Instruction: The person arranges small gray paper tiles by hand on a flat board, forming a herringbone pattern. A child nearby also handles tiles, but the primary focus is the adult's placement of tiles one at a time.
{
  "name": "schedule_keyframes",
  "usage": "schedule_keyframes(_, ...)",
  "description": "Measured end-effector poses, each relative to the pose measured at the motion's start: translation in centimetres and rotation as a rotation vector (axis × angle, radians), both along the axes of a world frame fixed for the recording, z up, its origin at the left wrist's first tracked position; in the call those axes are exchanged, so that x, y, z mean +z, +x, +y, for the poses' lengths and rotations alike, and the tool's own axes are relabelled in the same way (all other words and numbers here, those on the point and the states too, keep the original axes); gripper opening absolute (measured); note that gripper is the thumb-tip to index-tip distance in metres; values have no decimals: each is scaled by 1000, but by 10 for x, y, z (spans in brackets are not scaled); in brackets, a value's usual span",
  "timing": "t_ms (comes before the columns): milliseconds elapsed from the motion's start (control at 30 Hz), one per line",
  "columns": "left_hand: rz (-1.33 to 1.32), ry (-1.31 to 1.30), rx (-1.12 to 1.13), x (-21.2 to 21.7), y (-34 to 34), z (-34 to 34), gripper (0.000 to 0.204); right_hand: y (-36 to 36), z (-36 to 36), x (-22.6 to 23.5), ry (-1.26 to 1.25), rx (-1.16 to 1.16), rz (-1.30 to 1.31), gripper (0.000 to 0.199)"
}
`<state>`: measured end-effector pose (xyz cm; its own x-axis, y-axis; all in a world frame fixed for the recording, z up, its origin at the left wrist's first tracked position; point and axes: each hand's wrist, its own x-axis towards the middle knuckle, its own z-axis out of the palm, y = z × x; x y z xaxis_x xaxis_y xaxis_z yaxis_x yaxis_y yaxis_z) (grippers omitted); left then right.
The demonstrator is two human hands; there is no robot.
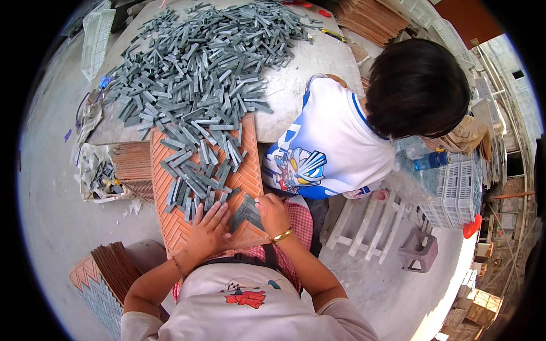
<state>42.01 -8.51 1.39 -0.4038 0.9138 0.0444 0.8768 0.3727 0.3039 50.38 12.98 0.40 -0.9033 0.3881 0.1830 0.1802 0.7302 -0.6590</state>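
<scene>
An orange moulded tray (250, 165) with a herringbone pattern of grooves lies before me, its near end at my waist. Loose grey stone strips (196, 176) cover much of its middle. Toward its near right corner, several strips sit fitted in the grooves as a herringbone patch (246, 213). My left hand (209, 228) rests on the tray's near part, fingers stretched out, their tips at the lowest loose strips. My right hand (273, 214), a gold bangle at its wrist, is closed with curled fingers at the patch's right edge; whatever it pinches is hidden.
A large heap of grey strips (199, 62) spreads over the board table (284, 85) beyond. At my right a person in a white-and-blue shirt (341, 131) leans in close. Stacked trays (108, 273) stand low left; a slatted rack (367, 227) and stool (418, 250) are right.
</scene>
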Motion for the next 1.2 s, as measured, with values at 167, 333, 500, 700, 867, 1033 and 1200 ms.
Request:
schedule_keyframes(167,23,11,124,9,-9,-11,55,-10,3,-6,68,62,-66,12)
schedule_keyframes(333,-12,26,179,10,-7,-16,56,-18,1,16,78,62,-205,16)
schedule_keyframes(500,-24,68,199,12,-6,-17,56,-19,-2,28,119,34,-338,20)
schedule_keyframes(700,-51,83,217,12,-2,-12,54,-26,1,7,232,113,-203,20)
schedule_keyframes(867,-31,91,239,10,-1,-13,52,-36,9,32,74,211,-286,23)
schedule_keyframes(1033,28,121,261,7,-5,-16,54,-57,11,14,73,362,22,24)
schedule_keyframes(1200,-49,189,341,7,-11,-26,56,-60,20,12,73,524,-92,24)
